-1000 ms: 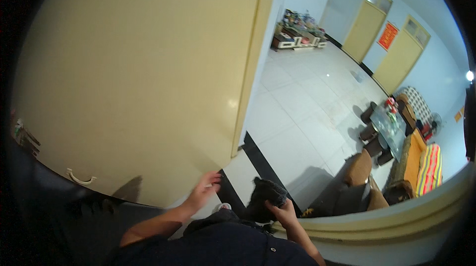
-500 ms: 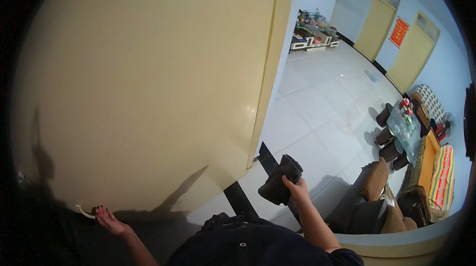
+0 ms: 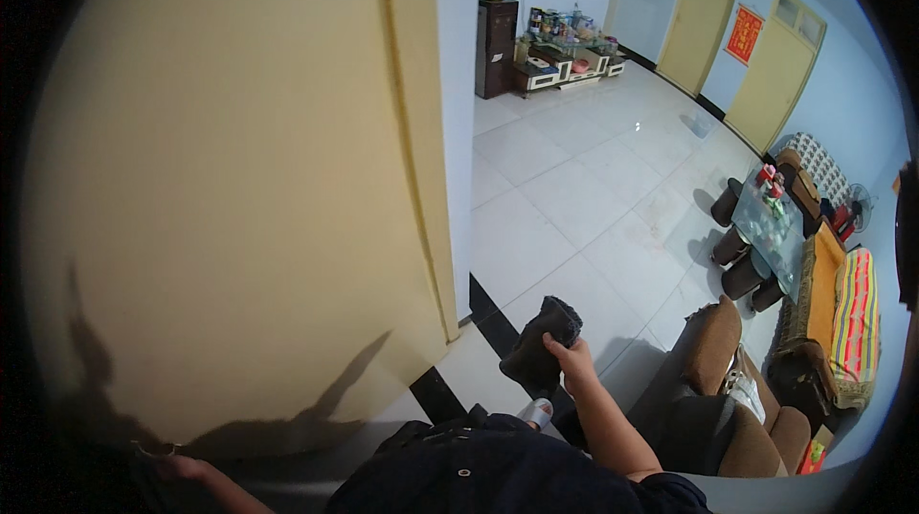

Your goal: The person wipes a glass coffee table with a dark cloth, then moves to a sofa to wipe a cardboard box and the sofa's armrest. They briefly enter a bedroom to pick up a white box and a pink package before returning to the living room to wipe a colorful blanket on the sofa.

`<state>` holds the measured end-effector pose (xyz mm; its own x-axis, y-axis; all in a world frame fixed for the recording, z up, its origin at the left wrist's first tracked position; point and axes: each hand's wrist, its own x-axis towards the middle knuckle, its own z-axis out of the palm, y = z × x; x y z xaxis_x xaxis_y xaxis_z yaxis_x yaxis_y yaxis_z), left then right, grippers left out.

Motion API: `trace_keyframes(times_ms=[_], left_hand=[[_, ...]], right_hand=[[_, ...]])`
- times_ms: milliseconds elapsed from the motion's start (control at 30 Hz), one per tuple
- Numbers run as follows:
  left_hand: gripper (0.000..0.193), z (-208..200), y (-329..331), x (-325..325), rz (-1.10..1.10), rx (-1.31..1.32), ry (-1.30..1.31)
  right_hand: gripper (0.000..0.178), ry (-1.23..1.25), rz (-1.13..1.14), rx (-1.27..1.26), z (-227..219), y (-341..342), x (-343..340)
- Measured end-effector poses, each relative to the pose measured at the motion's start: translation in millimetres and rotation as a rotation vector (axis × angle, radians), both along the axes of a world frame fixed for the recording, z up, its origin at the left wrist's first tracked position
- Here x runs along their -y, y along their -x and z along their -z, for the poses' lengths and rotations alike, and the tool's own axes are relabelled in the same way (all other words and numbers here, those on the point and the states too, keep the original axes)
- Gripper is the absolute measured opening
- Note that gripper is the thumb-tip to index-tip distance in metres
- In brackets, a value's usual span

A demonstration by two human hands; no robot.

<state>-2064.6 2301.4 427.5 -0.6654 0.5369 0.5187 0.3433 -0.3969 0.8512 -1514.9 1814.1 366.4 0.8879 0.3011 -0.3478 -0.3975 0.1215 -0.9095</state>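
Observation:
A dark grey folded cloth point(image 3: 534, 349) is held in my right hand point(image 3: 571, 363), its thumb pressed on top and a fuzzy edge facing away. It hangs in front of my body, above the floor by the doorway. At the lower left, in deep shadow, my left hand point(image 3: 176, 468) is at the pale curved handle point(image 3: 156, 446) of a cream door point(image 3: 239, 189). Its fingers are dim but appear closed round the handle. My dark top covers the bottom middle, and one light-coloured shoe point(image 3: 539, 411) shows beside it.
Past the door frame point(image 3: 414, 131) lies a white tiled floor point(image 3: 574, 198). A brown sofa point(image 3: 713, 361) stands close on the right. Behind it are a glass table point(image 3: 771, 227), dark stools point(image 3: 745, 275) and a couch with a striped cover point(image 3: 855, 313). A cluttered low cabinet point(image 3: 574, 64) stands far back.
My view has turned to the right, so more of the room shows. My left hand has gone from spread fingers beside the handle to the handle itself. The cloth stays in my right hand.

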Motion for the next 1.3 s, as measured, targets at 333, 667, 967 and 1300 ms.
trace_keyframes(times_ms=[333, 667, 967, 1300], left_hand=[[0.045, -43.6, -24.6, -1.1, -0.132, -0.198, -0.006], [0.046, 51.4, -149.6, 93.8, 0.058, -0.59, 0.134], [0.046, 187.0, -278.3, 222.0, 1.012, -1.147, 1.235], [0.045, 237.8, -550.1, 258.7, 1.701, -0.878, 1.374]], right_hand=[[0.03, -0.022, 0.115, -0.089, 7.2, -83.0, 38.5], [0.032, -0.102, 0.137, -0.164, 21.1, -141.4, 71.2], [0.03, -0.114, 0.253, -0.191, 29.1, -233.4, 183.3], [0.035, -0.102, 0.273, -0.275, 20.3, -320.3, 238.4]])
